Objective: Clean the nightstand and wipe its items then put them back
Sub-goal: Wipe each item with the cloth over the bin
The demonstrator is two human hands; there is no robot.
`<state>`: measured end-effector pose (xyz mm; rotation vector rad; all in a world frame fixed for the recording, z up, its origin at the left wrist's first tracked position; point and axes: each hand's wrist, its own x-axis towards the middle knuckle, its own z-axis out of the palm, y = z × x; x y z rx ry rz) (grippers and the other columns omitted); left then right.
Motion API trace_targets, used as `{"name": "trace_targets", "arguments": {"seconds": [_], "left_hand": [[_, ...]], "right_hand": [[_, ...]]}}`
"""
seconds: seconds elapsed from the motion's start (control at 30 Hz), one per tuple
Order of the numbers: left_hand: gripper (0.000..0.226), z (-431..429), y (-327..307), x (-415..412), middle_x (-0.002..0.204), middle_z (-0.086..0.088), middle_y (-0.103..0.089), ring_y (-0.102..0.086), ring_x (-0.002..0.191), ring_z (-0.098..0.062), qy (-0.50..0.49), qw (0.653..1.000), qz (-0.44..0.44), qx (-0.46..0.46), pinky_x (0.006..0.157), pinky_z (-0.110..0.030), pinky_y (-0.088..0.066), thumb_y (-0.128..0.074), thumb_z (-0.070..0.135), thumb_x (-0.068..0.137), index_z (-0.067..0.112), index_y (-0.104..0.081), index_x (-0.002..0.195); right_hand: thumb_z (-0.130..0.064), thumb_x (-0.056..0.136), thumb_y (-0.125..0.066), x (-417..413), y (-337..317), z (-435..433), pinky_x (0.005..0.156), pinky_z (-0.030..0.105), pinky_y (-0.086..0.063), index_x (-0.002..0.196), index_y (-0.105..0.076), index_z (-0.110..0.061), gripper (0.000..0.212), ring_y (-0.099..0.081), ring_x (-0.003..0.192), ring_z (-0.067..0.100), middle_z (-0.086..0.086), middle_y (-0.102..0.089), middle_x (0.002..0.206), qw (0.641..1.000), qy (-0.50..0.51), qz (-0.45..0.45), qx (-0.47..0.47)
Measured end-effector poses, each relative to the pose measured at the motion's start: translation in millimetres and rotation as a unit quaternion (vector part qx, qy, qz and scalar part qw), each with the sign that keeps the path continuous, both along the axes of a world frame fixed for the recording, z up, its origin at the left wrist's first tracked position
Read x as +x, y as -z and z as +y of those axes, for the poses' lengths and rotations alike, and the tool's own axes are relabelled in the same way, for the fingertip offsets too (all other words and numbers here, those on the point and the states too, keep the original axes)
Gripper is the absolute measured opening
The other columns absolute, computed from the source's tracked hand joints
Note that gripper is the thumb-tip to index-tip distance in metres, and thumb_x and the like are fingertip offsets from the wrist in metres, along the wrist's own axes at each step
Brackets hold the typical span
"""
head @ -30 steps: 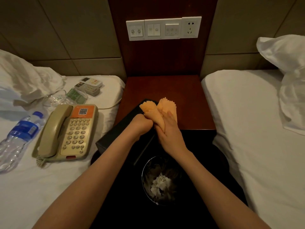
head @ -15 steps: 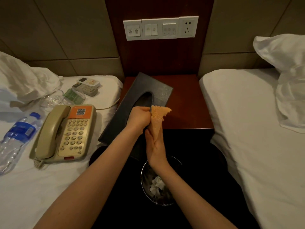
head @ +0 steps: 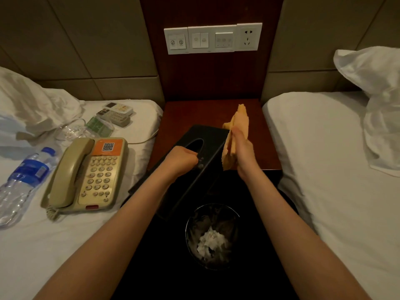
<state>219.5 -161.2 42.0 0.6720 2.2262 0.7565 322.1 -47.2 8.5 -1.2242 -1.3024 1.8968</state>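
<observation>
Tissue box [head: 213, 138], near end shadowed, is gripped at its slot by left hand [head: 184, 158]; right hand [head: 242, 153] clasps orange cloth [head: 240, 120].

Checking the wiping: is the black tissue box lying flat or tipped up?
Tipped up. The left hand grips the tissue box at its slot, holding it slanted across the front edge of the nightstand.

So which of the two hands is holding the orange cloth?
The right hand, holding the orange cloth against the end of the black tissue box. The left hand only grips that box by its opening.
</observation>
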Motion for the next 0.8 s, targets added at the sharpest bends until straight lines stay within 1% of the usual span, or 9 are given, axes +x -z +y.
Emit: {"name": "trace_targets", "arguments": {"seconds": [0.1, 0.27, 0.33, 0.43, 0.57, 0.63, 0.7, 0.73, 0.8], "left_hand": [[0.017, 1, -10, -4, 0.062, -0.004, -0.044, -0.032, 0.048, -0.015, -0.017, 1.0, 0.02, 0.015, 0.048, -0.027, -0.026, -0.045, 0.009, 0.087, 0.009, -0.058, 0.076], [0.046, -8, -6, 7, 0.051, -0.005, -0.037, -0.036, 0.049, -0.02, 0.064, 0.972, 0.218, 0.066, 0.048, -0.028, -0.026, -0.04, 0.022, 0.097, 0.01, -0.034, 0.053], [0.053, -12, -4, 6, 0.046, -0.005, -0.033, -0.034, 0.044, -0.019, 0.086, 0.96, 0.25, 0.088, 0.047, -0.028, -0.025, -0.039, 0.025, 0.099, 0.011, -0.031, 0.049], [0.056, -14, -8, 2, 0.043, -0.005, -0.03, -0.03, 0.042, -0.019, 0.131, 0.954, 0.25, 0.102, 0.047, -0.028, -0.024, -0.039, 0.027, 0.099, 0.011, -0.029, 0.047], [0.056, -26, -6, 4, 0.042, -0.002, -0.028, -0.026, 0.041, -0.019, 0.208, 0.934, 0.261, 0.129, 0.048, -0.031, -0.022, -0.041, 0.026, 0.099, 0.014, -0.027, 0.046], [0.055, -31, -5, 5, 0.042, -0.002, -0.028, -0.027, 0.041, -0.02, 0.242, 0.923, 0.266, 0.137, 0.049, -0.031, -0.023, -0.042, 0.024, 0.099, 0.016, -0.027, 0.046], [0.055, -33, -4, 3, 0.043, -0.001, -0.028, -0.028, 0.042, -0.02, 0.272, 0.913, 0.269, 0.139, 0.047, -0.024, -0.02, -0.041, 0.024, 0.099, 0.017, -0.027, 0.046], [0.055, -34, -5, 3, 0.044, -0.001, -0.029, -0.03, 0.043, -0.021, 0.291, 0.907, 0.272, 0.137, 0.047, -0.023, -0.021, -0.04, 0.026, 0.099, 0.018, -0.028, 0.046], [0.051, -37, -5, 1, 0.046, -0.002, -0.032, -0.034, 0.045, -0.023, 0.331, 0.889, 0.286, 0.131, 0.048, -0.024, -0.021, -0.034, 0.036, 0.096, 0.019, -0.028, 0.048]], "right_hand": [[-0.047, 0.095, -0.041, 11, 3, 6, 0.082, 0.03, -0.043, 0.141, -0.035, -0.008, 0.06, -0.05, 0.097, 0.017, 0.0, -0.052, 0.101, 0.999, -0.047, -0.001, 0.009], [-0.047, 0.095, -0.04, 13, 2, 13, 0.093, 0.035, -0.044, 0.133, -0.044, -0.012, 0.051, -0.057, 0.09, 0.018, 0.002, -0.059, 0.094, 0.993, -0.109, 0.002, -0.033], [-0.045, 0.095, -0.042, 12, -3, 24, 0.097, 0.035, -0.043, 0.125, -0.047, -0.012, 0.045, -0.058, 0.097, 0.02, 0.006, -0.061, 0.105, 0.99, -0.137, -0.022, -0.032], [-0.046, 0.093, -0.046, 8, -8, 31, 0.11, 0.044, -0.035, 0.14, -0.041, -0.015, 0.057, -0.05, 0.122, 0.027, 0.007, -0.053, 0.133, 0.982, -0.176, -0.057, -0.025], [-0.046, 0.096, -0.043, 3, -10, 30, 0.107, 0.039, -0.039, 0.141, -0.038, -0.02, 0.052, -0.053, 0.115, 0.021, 0.003, -0.049, 0.138, 0.984, -0.179, -0.012, 0.0], [-0.042, 0.099, -0.039, 4, -11, 31, 0.09, 0.025, -0.05, 0.136, -0.039, -0.024, 0.041, -0.057, 0.096, 0.013, 0.0, -0.057, 0.123, 0.984, -0.174, 0.028, 0.001], [-0.038, 0.099, -0.038, 8, -8, 35, 0.062, 0.02, -0.051, 0.111, -0.051, -0.019, 0.026, -0.06, 0.072, 0.009, -0.002, -0.067, 0.085, 0.984, -0.165, 0.059, -0.03], [-0.037, 0.099, -0.04, 11, -7, 36, 0.056, 0.02, -0.05, 0.103, -0.055, -0.017, 0.025, -0.062, 0.064, 0.009, -0.002, -0.068, 0.071, 0.983, -0.163, 0.072, -0.045], [-0.035, 0.095, -0.046, 19, -7, 37, 0.056, 0.022, -0.052, 0.101, -0.059, -0.018, 0.022, -0.065, 0.059, 0.011, 0.0, -0.069, 0.066, 0.974, -0.187, 0.106, -0.076]]}}
